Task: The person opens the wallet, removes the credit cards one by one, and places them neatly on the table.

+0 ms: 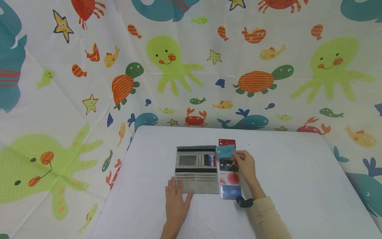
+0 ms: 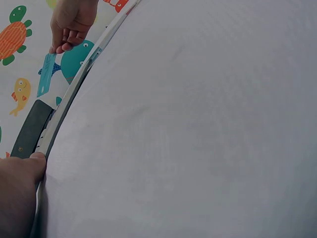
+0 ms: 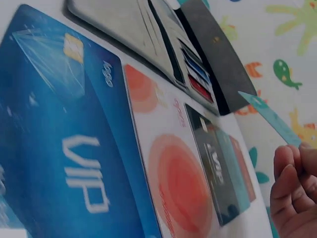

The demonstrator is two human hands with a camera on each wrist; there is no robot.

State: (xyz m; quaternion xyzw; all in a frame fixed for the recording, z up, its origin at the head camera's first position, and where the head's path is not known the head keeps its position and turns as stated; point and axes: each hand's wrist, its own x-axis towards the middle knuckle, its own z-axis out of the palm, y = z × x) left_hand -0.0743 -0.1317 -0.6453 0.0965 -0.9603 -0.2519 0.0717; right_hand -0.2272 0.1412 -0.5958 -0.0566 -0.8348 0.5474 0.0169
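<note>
Sea-animal-print backdrop (image 1: 185, 30) rises behind the far edge of a white tabletop (image 1: 283, 166). Unfolded grey wallet (image 1: 203, 187) lies flat, midway between the tabletop's side edges. Along its right side, from the far edge toward the near edge, run a red card (image 1: 226, 142), black VIP card (image 1: 228, 165), white-and-red card (image 1: 229, 178) and blue VIP card (image 1: 230, 192). Right wrist view shows a lower teal card (image 3: 237, 171) lying between the red and black ones.

Right-hand grip (image 1: 245, 163): pinching the held teal card (image 1: 225, 151) at its right end, above the row and beside the wallet's far right corner. Left-hand grip (image 1: 176, 202): fingers spread, touching the wallet's near left part.

Handling, as judged: the held card should be light, thin, stiff and somewhat slippery. Hold it by one short end between thumb and fingertips, leaving the opposite end free; avoid sharp bending. The wallet appears softer and likely to slide; steady it at a near corner.
</note>
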